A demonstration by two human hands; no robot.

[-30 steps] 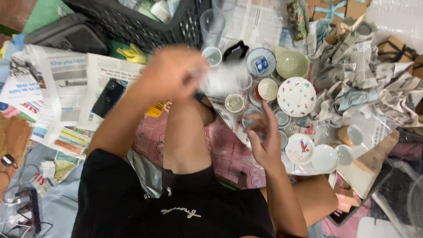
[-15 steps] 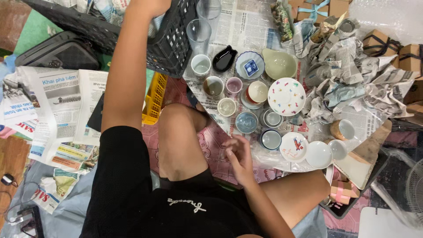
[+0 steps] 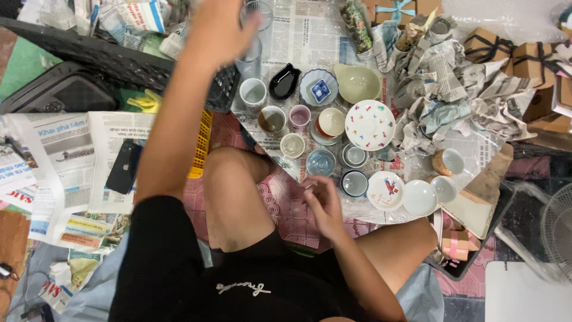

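The person's left hand (image 3: 223, 27) is stretched far forward at the top of the view, its fingers closed around a clear drinking glass (image 3: 257, 15) held above the newspaper sheet (image 3: 310, 42); a second clear glass (image 3: 249, 59) stands just below it, beside the black plastic crate (image 3: 107, 56). The right hand (image 3: 322, 200) hovers low over the near edge of the spread, fingers loosely curled and holding nothing, just beside a dark-rimmed small cup (image 3: 354, 183). Ahead of it sit many small vessels, all apparently empty: a white cup (image 3: 252, 91), a brown-lined cup (image 3: 271, 120), a pink cup (image 3: 299, 115), a pale blue bowl (image 3: 321, 162), a black leaf-shaped dish (image 3: 283, 81), a blue-patterned dish (image 3: 319, 88) and a pale green bowl (image 3: 357, 83). A white plate with coloured specks (image 3: 370, 124) lies flat among them. Crumpled newspaper (image 3: 441, 101) is heaped to the right, and a black phone (image 3: 123, 167) lies on newspaper to the left.
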